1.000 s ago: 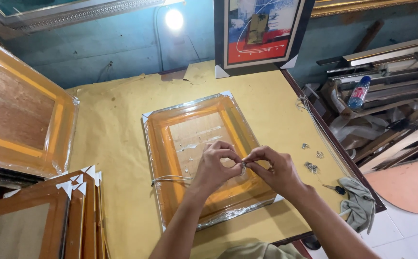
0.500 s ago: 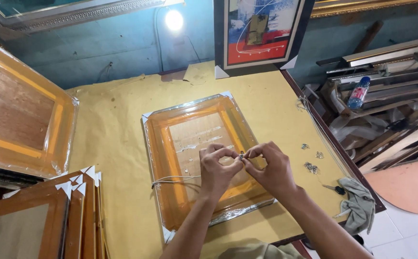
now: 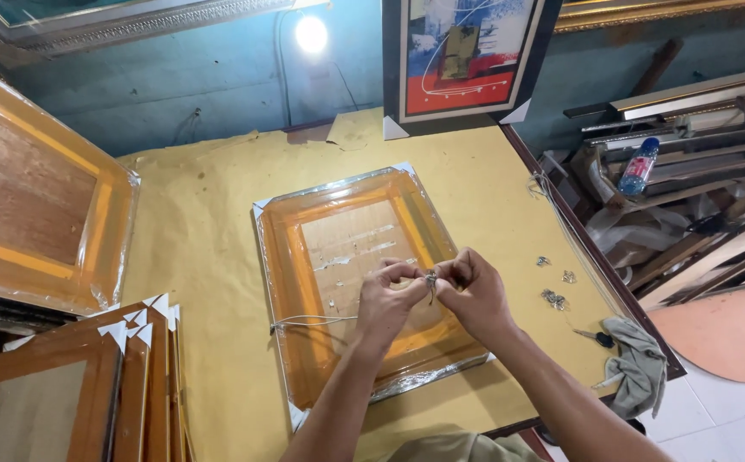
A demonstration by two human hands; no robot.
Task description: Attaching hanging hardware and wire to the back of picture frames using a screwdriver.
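A person's left hand (image 3: 392, 299) and right hand (image 3: 473, 293) met above a plastic-wrapped picture frame (image 3: 357, 282) lying face down on a yellow table (image 3: 210, 214). The fingertips of both were pinched together on a small metal hanger (image 3: 431, 281), held up close where it could be worked. A white cord (image 3: 308, 321) trailed left across the frame, and spare metal clips (image 3: 554, 298) lay within reach near a grey rag (image 3: 638, 364).

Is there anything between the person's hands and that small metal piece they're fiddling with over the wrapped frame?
Nothing visible. Both hands, left hand and right hand, already pinch the small metal piece between their fingers, directly above the plastic-wrapped frame. A white cord runs off toward the frame's left edge, beside the left hand.
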